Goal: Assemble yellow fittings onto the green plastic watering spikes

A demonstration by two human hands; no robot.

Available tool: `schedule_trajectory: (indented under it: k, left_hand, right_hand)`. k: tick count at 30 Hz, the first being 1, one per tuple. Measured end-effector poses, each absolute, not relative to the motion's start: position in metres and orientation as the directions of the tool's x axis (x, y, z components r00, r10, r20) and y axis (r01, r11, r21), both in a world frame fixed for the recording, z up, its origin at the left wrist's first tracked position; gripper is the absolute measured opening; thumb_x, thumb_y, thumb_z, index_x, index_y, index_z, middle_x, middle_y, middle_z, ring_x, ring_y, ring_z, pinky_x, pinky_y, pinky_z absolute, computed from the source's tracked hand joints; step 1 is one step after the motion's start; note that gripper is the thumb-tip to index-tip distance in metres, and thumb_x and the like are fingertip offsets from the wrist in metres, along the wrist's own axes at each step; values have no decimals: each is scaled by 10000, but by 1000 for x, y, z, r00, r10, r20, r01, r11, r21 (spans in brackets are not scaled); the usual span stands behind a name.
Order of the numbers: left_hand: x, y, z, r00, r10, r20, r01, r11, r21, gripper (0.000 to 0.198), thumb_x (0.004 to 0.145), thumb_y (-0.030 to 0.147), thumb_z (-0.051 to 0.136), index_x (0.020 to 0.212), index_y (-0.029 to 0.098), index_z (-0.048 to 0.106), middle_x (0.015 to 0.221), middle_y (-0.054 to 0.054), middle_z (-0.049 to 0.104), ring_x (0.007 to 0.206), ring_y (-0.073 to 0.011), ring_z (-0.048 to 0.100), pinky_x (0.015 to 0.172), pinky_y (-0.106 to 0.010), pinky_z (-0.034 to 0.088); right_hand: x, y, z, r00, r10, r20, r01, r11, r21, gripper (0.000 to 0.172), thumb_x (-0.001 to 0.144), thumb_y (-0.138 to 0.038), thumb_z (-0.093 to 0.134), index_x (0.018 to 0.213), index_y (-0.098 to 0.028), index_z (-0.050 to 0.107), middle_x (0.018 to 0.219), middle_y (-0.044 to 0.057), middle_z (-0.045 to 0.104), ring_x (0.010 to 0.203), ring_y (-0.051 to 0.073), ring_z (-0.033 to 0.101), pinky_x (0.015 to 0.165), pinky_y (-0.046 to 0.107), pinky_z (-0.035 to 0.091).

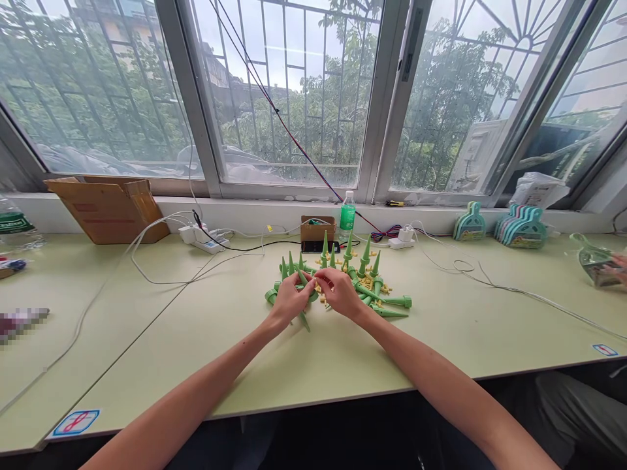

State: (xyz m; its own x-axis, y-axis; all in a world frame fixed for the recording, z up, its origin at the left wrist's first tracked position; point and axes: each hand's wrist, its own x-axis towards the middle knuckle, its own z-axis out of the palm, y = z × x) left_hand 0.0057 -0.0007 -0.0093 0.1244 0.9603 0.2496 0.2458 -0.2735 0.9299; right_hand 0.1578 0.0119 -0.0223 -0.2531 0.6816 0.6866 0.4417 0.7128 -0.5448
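Left hand (290, 295): grip closed round one green spike (302, 277), held just above the bench (441, 333). Right hand (339, 294): grip pinched nearly shut right beside that spike; can't tell what's between the fingertips. Loose green spikes (376, 287) and yellow pieces (363, 288) lie around both hands.

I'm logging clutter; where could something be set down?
Bare table lies between the right forearm and the white cable beyond it, and between the left forearm and the table seam. Crowded: green spikes and yellow pieces around left hand and right hand.
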Motion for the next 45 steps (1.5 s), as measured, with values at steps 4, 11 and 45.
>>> schedule_trajectory:
  k: [4, 11, 45]
  left_hand:
    - [6, -1, -9, 125, 961, 249, 238, -272, 932, 279, 800, 456, 578, 811, 178, 561, 483, 61, 457, 357, -67, 402, 373, -192, 350]
    - [6, -1, -7, 131, 957, 257, 266, -284, 921, 263, 812, 436, 565, 819, 173, 565, 482, 58, 466, 352, -66, 402, 372, -192, 351]
    - [8, -3, -4, 139, 970, 201, 212, -228, 950, 283, 786, 456, 596, 811, 179, 542, 452, 68, 460, 312, -71, 412, 324, -184, 314]
  right_hand:
    - [158, 13, -22, -250, 686, 683, 445, 708, -548, 190, 916, -214, 440, 886, -174, 623, 831, 47, 636, 715, 140, 547, 661, 249, 423]
    - [158, 13, -23, -257, 675, 692, 435, 720, -541, 180, 915, -211, 441, 877, -174, 613, 814, 39, 630, 717, 138, 546, 663, 241, 414]
    - [158, 11, -21, -271, 704, 656, 455, 695, -557, 201, 913, -227, 459, 892, -168, 650, 787, 38, 663, 670, 134, 564, 641, 238, 416]
